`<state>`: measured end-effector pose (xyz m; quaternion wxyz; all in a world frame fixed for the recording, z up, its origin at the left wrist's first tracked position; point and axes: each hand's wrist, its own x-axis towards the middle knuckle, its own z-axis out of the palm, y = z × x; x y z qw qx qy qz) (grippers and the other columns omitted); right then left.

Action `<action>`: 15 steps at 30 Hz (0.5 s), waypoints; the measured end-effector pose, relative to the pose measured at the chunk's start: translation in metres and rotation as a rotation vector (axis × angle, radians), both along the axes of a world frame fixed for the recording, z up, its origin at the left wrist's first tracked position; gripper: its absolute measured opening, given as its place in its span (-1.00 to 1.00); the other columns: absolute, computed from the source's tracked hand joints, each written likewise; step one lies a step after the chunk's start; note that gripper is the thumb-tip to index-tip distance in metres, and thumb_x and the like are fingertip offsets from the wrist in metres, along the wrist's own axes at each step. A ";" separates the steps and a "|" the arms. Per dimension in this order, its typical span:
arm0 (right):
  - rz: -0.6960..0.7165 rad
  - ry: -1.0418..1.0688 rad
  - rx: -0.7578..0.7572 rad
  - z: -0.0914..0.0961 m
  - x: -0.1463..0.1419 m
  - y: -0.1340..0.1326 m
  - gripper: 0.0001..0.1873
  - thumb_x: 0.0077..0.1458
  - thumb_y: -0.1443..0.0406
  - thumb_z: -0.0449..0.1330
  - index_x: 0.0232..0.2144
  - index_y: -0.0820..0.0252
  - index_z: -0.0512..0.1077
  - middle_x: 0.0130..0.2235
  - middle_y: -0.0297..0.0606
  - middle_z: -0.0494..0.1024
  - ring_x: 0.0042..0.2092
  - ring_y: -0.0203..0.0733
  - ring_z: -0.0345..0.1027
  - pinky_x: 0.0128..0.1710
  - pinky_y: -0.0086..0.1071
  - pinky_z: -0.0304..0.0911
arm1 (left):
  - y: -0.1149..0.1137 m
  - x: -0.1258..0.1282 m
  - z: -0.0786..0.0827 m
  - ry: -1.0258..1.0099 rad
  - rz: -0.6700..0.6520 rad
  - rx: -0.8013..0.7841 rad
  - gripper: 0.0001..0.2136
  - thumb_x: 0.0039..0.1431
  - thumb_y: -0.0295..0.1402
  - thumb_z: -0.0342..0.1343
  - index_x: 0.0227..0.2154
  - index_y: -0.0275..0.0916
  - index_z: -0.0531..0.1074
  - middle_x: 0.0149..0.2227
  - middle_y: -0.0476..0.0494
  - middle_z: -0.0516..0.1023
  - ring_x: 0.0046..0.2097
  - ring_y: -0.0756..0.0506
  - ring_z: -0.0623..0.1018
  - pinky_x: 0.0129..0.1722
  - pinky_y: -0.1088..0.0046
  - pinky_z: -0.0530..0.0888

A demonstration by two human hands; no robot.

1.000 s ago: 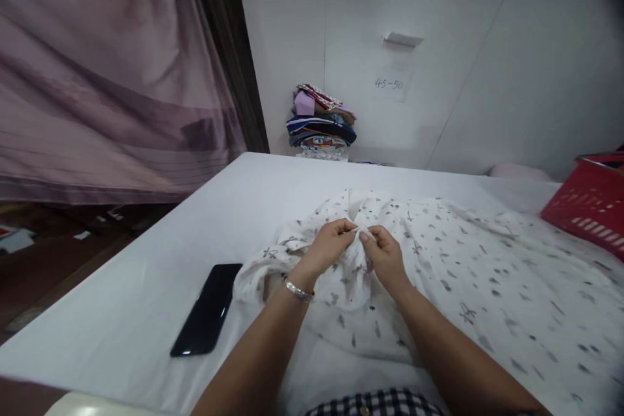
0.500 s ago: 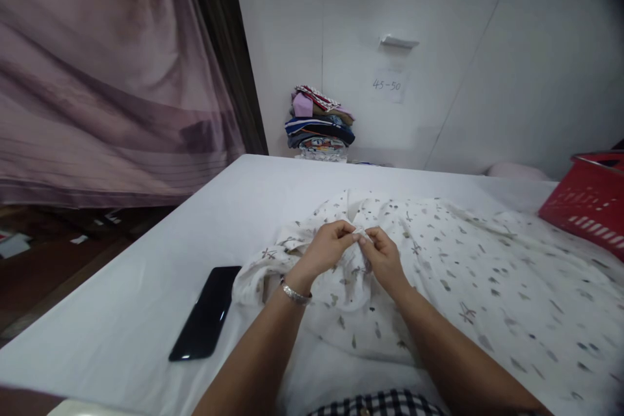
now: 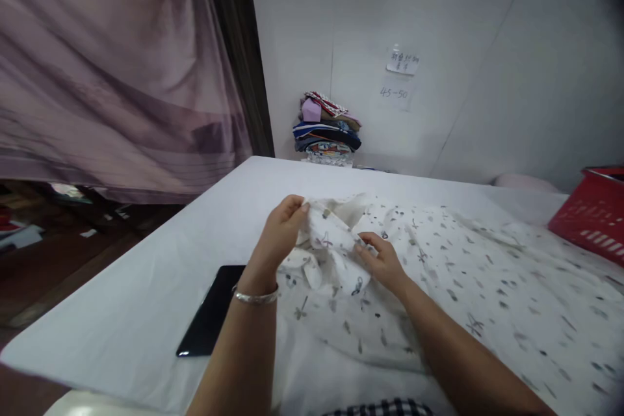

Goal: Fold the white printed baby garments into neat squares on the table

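Pinching a lifted fold of the white printed cloth with the left hand, fingers closed on its edge, just up and right of the black phone. Clamping the same bunched fold lower down with the right hand, farther right of the phone, thumb and fingers tight on fabric. Rest of cloth spread from beside the phone far to its right, on the white table. Beyond the phone, against the wall, stack of folded clothes; far right of the phone, red basket.
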<state>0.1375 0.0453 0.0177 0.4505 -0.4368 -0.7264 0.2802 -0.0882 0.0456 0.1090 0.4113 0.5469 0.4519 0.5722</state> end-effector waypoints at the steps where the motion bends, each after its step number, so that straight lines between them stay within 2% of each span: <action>1: 0.023 -0.052 0.034 0.000 0.000 0.003 -0.78 0.08 0.22 0.09 -0.22 0.11 0.40 -0.23 -0.24 0.49 -0.19 -0.15 0.32 -0.20 -0.31 0.24 | -0.002 -0.007 0.003 -0.008 0.041 0.021 -0.87 0.04 -0.27 0.08 -0.41 -0.23 0.35 -0.47 0.05 0.37 -0.45 0.06 0.33 -0.44 0.56 0.26; 4: 0.093 -0.202 0.151 0.003 -0.001 0.015 -0.78 0.07 0.27 0.07 -0.21 0.12 0.39 -0.22 -0.20 0.49 -0.15 -0.11 0.31 -0.07 -0.21 0.20 | -0.006 -0.023 0.009 -0.027 0.155 0.082 -0.87 0.04 -0.27 0.09 -0.41 -0.23 0.37 -0.47 0.04 0.40 -0.41 0.04 0.37 -0.40 0.55 0.29; 8: 0.208 -0.393 0.187 0.011 0.003 0.037 -0.79 0.06 0.34 0.04 -0.23 0.10 0.40 -0.25 -0.27 0.52 -0.21 -0.16 0.36 0.16 -0.07 -0.08 | -0.007 -0.035 0.011 -0.061 0.313 0.172 -0.88 0.05 -0.29 0.10 -0.41 -0.23 0.38 -0.48 0.02 0.42 -0.40 0.03 0.39 -0.41 0.54 0.31; 12: 0.231 -0.539 0.165 0.014 0.016 0.063 -0.80 0.05 0.32 0.06 -0.25 0.12 0.41 -0.25 -0.27 0.53 -0.20 -0.15 0.36 0.16 -0.02 -0.14 | -0.004 -0.043 0.010 -0.148 0.438 0.270 -0.89 0.06 -0.31 0.10 -0.39 -0.24 0.38 -0.44 -0.01 0.44 -0.39 0.03 0.40 -0.40 0.55 0.32; 15: 0.211 -0.610 0.130 0.011 0.029 0.081 -0.79 0.07 0.30 0.04 -0.27 0.10 0.44 -0.26 -0.27 0.55 -0.20 -0.15 0.36 0.12 -0.03 -0.09 | -0.002 -0.047 0.010 -0.195 0.516 0.306 -0.88 0.06 -0.31 0.10 -0.37 -0.25 0.37 -0.43 -0.01 0.44 -0.40 0.04 0.40 -0.39 0.55 0.32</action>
